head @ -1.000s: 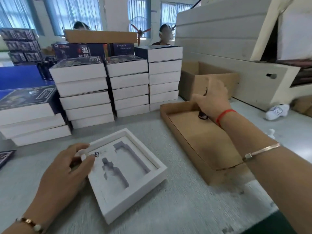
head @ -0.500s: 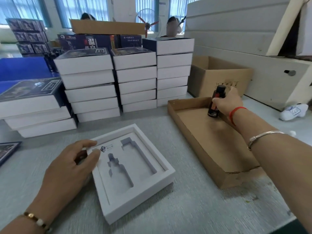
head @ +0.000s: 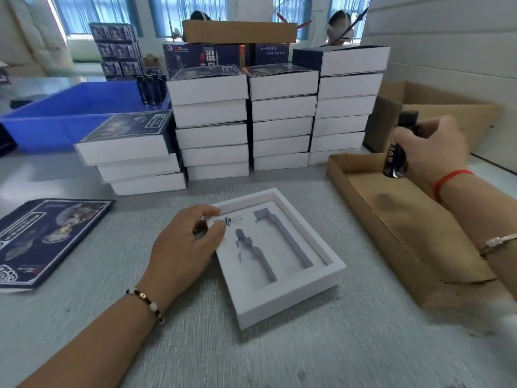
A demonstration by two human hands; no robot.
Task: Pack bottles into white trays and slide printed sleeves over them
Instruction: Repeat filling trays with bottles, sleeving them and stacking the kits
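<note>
A white tray [head: 291, 301] with two shaped cut-outs lies on the grey table in front of me, with nothing in the cut-outs. My left hand [head: 181, 247] grips its far-left corner, index finger on the rim and thumb on the insert. My right hand [head: 436, 152] holds a small dark bottle [head: 395, 161] by its upper part. The bottle hangs slightly tilted over the far end of a shallow cardboard tray [head: 405, 233]. A flat printed sleeve [head: 47, 236], dark blue, lies at the left.
Stacks of sleeved white boxes [head: 209, 121] stand across the back of the table. A blue bin [head: 70, 113] is at back left with dark bottles [head: 151, 88] beside it. An open cardboard box [head: 447, 113] sits at back right. People sit beyond the stacks.
My right hand has lifted the bottle off the cardboard tray's floor and holds it higher, tilted. My left hand has stayed on the white tray's corner.
</note>
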